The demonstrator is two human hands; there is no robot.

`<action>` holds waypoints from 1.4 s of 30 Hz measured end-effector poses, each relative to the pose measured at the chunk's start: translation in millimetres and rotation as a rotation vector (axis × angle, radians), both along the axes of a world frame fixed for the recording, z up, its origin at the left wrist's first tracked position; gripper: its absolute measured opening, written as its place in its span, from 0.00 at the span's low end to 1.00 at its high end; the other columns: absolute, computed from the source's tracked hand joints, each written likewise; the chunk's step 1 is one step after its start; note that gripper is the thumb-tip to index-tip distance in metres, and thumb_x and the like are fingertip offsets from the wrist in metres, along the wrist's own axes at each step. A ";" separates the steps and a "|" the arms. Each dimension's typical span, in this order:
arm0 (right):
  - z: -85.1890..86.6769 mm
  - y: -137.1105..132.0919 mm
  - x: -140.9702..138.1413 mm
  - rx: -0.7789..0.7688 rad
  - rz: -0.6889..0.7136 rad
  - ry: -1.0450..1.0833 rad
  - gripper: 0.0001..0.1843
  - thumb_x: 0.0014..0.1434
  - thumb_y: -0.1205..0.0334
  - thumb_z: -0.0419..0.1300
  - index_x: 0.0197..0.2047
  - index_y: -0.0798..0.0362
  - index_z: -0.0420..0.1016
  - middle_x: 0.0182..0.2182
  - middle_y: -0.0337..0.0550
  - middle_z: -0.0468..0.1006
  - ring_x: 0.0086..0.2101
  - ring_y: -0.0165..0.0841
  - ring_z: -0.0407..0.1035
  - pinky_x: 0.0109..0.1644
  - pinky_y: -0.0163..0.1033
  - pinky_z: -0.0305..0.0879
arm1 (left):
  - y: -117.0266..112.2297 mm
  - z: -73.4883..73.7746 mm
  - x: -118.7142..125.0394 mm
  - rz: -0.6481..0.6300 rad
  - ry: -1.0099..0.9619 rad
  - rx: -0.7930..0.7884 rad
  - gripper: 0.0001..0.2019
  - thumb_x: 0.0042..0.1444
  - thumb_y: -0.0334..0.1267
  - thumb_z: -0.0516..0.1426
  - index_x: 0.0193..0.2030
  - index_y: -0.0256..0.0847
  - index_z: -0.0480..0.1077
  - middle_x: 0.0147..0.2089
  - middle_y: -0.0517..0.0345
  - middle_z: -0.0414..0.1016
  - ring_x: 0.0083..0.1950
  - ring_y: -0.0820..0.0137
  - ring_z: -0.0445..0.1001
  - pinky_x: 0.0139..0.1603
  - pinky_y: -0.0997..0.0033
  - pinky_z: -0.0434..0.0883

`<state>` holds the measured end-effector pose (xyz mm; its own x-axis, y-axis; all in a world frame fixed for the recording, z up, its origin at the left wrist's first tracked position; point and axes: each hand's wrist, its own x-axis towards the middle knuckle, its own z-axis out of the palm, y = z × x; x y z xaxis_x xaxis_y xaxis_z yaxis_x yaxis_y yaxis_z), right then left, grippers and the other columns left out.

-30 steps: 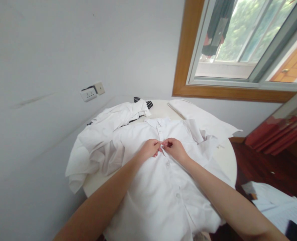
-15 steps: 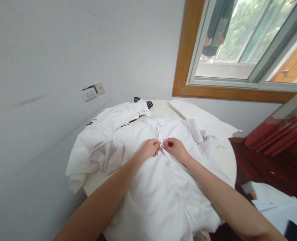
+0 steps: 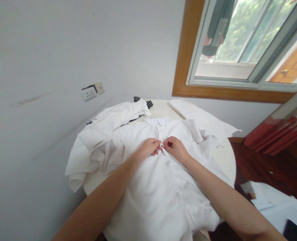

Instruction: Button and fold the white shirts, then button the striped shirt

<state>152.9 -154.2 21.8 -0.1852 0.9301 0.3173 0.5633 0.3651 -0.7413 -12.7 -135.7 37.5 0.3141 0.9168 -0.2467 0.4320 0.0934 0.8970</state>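
Observation:
A white button-up shirt (image 3: 148,187) lies spread front side up over a round table, its collar (image 3: 157,122) toward the wall. Both my hands meet at the front placket, a little below the collar. My left hand (image 3: 150,147) pinches the placket's edge from the left. From the right, my right hand (image 3: 174,149) pinches the same strip with thumb and forefinger, fingertips almost touching the left ones. Whatever button sits between the fingertips is hidden. Lower on the placket, two buttons show, one of them a pale button (image 3: 167,163).
The round white table (image 3: 225,157) stands against the wall. More white clothing (image 3: 120,115) is heaped at its back left, with a black striped cloth (image 3: 150,103). A folded white garment (image 3: 201,115) lies back right. Papers (image 3: 276,204) and a dark object (image 3: 295,231) are at lower right.
Nearly nothing differs. Both hands keep their pinch at the same spot on the placket, with only a tiny shift of the fingers.

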 end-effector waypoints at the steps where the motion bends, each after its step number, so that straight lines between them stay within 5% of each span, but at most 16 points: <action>1: -0.2 0.3 -0.2 0.004 -0.001 -0.004 0.00 0.53 0.67 0.61 0.30 0.54 0.73 0.26 0.37 0.71 0.26 0.27 0.64 0.33 0.33 0.60 | 0.1 0.0 -0.2 -0.003 0.001 0.001 0.15 0.60 0.39 0.48 0.26 0.36 0.67 0.14 0.65 0.63 0.14 0.79 0.59 0.18 0.79 0.57; 13: -4.7 3.8 2.6 -0.032 0.006 0.005 0.04 0.53 0.62 0.61 0.32 0.54 0.74 0.27 0.37 0.72 0.26 0.27 0.63 0.33 0.33 0.59 | 1.9 -2.4 -0.2 -0.012 -0.003 -0.007 0.12 0.58 0.34 0.46 0.26 0.36 0.66 0.14 0.67 0.63 0.14 0.80 0.58 0.18 0.80 0.58; 22: -0.6 4.5 2.8 -0.032 0.026 -0.062 0.17 0.64 0.56 0.49 0.28 0.54 0.71 0.22 0.37 0.70 0.26 0.28 0.62 0.31 0.32 0.55 | 0.0 -1.7 2.1 -0.027 -0.009 0.010 0.11 0.58 0.35 0.49 0.27 0.37 0.66 0.14 0.68 0.62 0.13 0.81 0.56 0.16 0.82 0.56; 32: 0.0 8.1 1.4 -0.061 -0.019 -0.195 0.10 0.61 0.60 0.53 0.32 0.52 0.71 0.27 0.37 0.73 0.27 0.28 0.63 0.32 0.31 0.54 | -0.7 -9.4 4.2 -0.066 0.054 0.199 0.05 0.55 0.33 0.50 0.32 0.38 0.66 0.19 0.67 0.66 0.15 0.79 0.62 0.15 0.81 0.60; 42: -4.0 11.6 2.8 -0.146 -0.031 -0.062 0.15 0.63 0.59 0.49 0.28 0.53 0.71 0.21 0.37 0.72 0.24 0.29 0.64 0.31 0.32 0.57 | 0.0 -14.7 -3.5 -0.087 0.186 0.333 0.07 0.55 0.36 0.51 0.34 0.38 0.69 0.22 0.64 0.72 0.16 0.78 0.66 0.18 0.80 0.61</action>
<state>155.7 -142.6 17.7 -0.1705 0.9710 0.1676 0.6187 0.2379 -0.7487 -16.1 -135.7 22.8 0.3721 0.9282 -0.0006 0.5838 -0.2336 0.7776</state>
